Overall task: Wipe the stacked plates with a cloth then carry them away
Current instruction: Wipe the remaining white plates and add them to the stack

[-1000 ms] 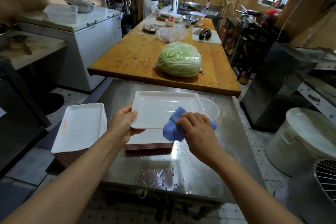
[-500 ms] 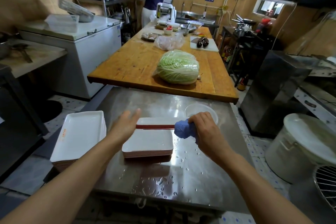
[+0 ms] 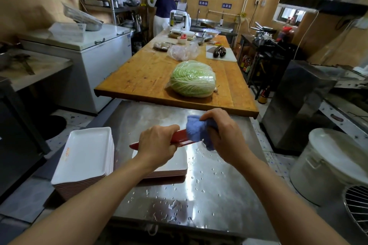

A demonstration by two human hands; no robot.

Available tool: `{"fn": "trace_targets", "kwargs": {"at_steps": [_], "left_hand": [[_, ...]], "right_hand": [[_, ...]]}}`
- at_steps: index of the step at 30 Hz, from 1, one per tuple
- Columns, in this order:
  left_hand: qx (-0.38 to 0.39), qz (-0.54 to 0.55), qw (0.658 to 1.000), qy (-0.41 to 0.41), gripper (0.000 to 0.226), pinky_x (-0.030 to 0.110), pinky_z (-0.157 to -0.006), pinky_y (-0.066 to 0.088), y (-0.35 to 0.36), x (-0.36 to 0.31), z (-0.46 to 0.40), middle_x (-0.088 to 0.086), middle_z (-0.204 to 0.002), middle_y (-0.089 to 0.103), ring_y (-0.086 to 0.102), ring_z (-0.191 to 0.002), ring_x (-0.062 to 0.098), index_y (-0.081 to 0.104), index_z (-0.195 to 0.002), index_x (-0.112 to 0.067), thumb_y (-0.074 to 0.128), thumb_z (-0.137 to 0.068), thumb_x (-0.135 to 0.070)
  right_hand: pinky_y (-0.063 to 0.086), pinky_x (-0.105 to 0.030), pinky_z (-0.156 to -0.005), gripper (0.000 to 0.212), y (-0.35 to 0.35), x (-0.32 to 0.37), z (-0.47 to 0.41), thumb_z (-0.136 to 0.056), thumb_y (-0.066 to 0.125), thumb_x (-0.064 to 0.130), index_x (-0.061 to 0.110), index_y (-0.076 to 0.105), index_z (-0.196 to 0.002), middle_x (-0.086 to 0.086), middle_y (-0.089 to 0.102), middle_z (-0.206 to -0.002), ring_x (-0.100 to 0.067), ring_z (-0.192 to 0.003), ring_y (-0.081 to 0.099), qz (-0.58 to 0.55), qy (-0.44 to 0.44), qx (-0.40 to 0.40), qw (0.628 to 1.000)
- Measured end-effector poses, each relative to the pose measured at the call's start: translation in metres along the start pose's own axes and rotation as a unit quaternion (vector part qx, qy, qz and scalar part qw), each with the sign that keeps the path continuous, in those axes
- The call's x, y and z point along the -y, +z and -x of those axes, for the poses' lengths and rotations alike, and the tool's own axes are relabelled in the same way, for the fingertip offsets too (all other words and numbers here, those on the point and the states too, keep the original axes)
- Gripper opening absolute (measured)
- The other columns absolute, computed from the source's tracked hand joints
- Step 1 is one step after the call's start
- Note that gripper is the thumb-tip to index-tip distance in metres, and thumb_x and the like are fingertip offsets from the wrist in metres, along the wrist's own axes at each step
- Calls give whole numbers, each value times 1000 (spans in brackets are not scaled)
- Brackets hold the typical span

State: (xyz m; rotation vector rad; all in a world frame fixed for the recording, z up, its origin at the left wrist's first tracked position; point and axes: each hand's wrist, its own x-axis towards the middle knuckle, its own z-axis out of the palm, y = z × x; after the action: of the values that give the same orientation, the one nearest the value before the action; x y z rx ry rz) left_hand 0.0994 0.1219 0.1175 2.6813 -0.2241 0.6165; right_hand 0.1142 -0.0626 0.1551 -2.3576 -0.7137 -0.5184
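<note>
Head view: on the wooden table (image 3: 147, 77) a clear bag wraps a cabbage (image 3: 192, 79) at 12 o'clock; farther back a second bag (image 3: 183, 52) holds something pale that I cannot make out, and a small white cup (image 3: 182, 40) holds something red. On the steel table (image 3: 209, 185), a short stack of plates (image 3: 171, 169) lies under the hands, and a taller stack (image 3: 84, 157) sits at 9 o'clock. The left hand (image 3: 157, 145) grips one plate (image 3: 179, 139), tipped so its red underside shows. The right hand (image 3: 225, 135), at the plate's 2 o'clock end, clutches a blue cloth (image 3: 199, 130) pressed against it. Half a second ago the plate stood on edge, red rim showing, left fingers straight; now it is turned over with fingers curled round it. The round clear container seen behind it then is hidden.
</note>
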Motion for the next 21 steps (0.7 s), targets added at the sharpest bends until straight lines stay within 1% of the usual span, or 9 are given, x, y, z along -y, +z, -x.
{"fn": "trace_targets", "kwargs": {"at_steps": [2, 4, 6, 9, 12, 14, 17, 19, 21], "left_hand": [[6, 51, 998, -33, 14, 27, -54, 31, -1, 4, 2, 2, -68, 65, 59, -67, 27, 64, -81, -20, 68, -69, -25], [29, 174, 979, -102, 17, 30, -58, 46, -2, 13, 2, -3, -68, 66, 62, -66, 20, 67, -84, -22, 70, -67, -24], [52, 297, 940, -163, 26, 33, -68, 54, -4, 18, 2, -3, -75, 70, 66, -71, 17, 68, -86, -26, 78, -67, -12], [57, 382, 902, -192, 36, 21, -64, 53, -5, 15, 5, -9, -74, 72, 67, -68, 5, 66, -82, -32, 79, -66, -2], [58, 455, 868, -192, 36, 15, -60, 50, -4, 10, 7, -11, -73, 73, 64, -65, 1, 67, -84, -24, 76, -65, 5], [52, 465, 863, -190, 34, 21, -66, 53, -4, 10, 8, -7, -80, 74, 66, -72, 5, 67, -87, -23, 78, -59, -9], [49, 447, 872, -195, 35, 36, -76, 56, -3, 9, 11, -4, -84, 74, 70, -81, 14, 68, -84, -28, 76, -50, -27], [41, 460, 864, -201, 34, 42, -78, 56, -2, 7, 12, -1, -84, 74, 70, -81, 18, 69, -83, -28, 76, -49, -28], [31, 469, 858, -205, 32, 43, -77, 56, -3, 8, 13, 1, -83, 74, 70, -79, 19, 69, -84, -24, 76, -53, -21]], "right_hand": [[49, -27, -78, 22, -5, -2, 0, -84, 54, -9, 2, 58, -103, -14, 59, -102, -22, -92, 56, -23, 27, -55, 998], [51, -36, -73, 25, -9, -6, 1, -82, 53, -11, 3, 57, -103, -13, 59, -97, -24, -87, 57, -41, 65, -97, 992], [48, -33, -70, 28, -8, -7, -1, -79, 52, -12, 3, 56, -102, -13, 59, -96, -25, -84, 57, -48, 83, -122, 988], [45, -33, -79, 32, 6, 5, -8, -73, 56, -16, -1, 55, -102, -15, 58, -102, -27, -92, 56, -77, 51, -123, 988], [34, -32, -103, 40, 31, 21, -9, -78, 62, 7, 1, 54, -116, -14, 49, -125, -25, -118, 44, -77, 5, -46, 996], [25, -31, -109, 46, 42, 29, -12, -85, 53, 27, 9, 51, -127, -10, 42, -136, -20, -128, 35, -67, 1, -26, 997], [35, -42, -101, 36, 48, 34, -24, -92, 43, 26, 11, 57, -122, -8, 53, -126, -24, -116, 47, -53, 8, -84, 995], [40, -47, -89, 31, 52, 35, -31, -88, 47, 16, 9, 61, -115, -9, 58, -117, -28, -103, 53, -23, 0, -107, 994], [41, -46, -85, 29, 56, 33, -32, -85, 52, 13, 7, 61, -112, -10, 59, -114, -30, -99, 54, -4, -21, -115, 993]]}}
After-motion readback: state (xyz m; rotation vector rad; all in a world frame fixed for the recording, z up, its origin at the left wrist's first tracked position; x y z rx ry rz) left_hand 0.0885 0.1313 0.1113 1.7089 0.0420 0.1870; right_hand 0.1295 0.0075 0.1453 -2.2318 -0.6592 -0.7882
